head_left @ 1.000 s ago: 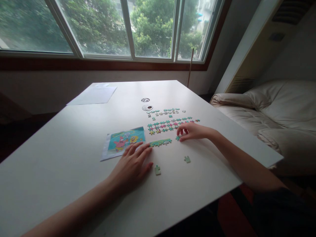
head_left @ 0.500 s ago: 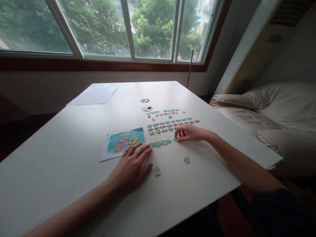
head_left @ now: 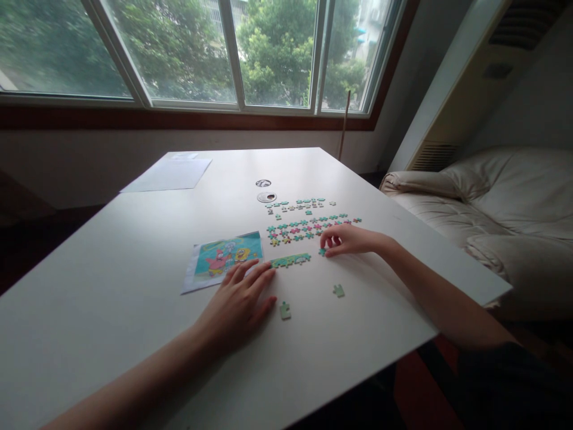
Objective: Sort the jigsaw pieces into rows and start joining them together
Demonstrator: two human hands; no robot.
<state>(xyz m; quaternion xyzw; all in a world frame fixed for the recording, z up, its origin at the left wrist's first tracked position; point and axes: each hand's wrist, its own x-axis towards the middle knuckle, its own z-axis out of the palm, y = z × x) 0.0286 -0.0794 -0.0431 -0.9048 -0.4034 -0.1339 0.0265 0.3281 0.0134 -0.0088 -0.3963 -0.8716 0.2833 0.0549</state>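
Note:
With fingers spread, my left hand (head_left: 245, 294) rests flat on the table, its fingertips at the left end of a joined strip of puzzle pieces (head_left: 290, 260) and over the corner of a cartoon picture sheet (head_left: 229, 254). My right hand (head_left: 347, 239) pinches a teal puzzle piece (head_left: 322, 252) just right of that strip, apart from it. Beyond lie rows of loose puzzle pieces (head_left: 304, 229), partly hidden behind the right fingers. Nearer to me are two greenish pieces, one loose piece (head_left: 285, 310) by my left thumb and another piece (head_left: 339, 291) below my right hand.
The white table (head_left: 111, 286) holds a large paper sheet (head_left: 168, 173) at the far left. Two round table inserts (head_left: 267, 197) sit behind the pieces. A cream leather sofa (head_left: 505, 221) stands at the right, and a window (head_left: 277, 54) is ahead.
My right hand has shifted slightly to the right, the teal puzzle piece moving with it away from the strip. My left hand has stayed still.

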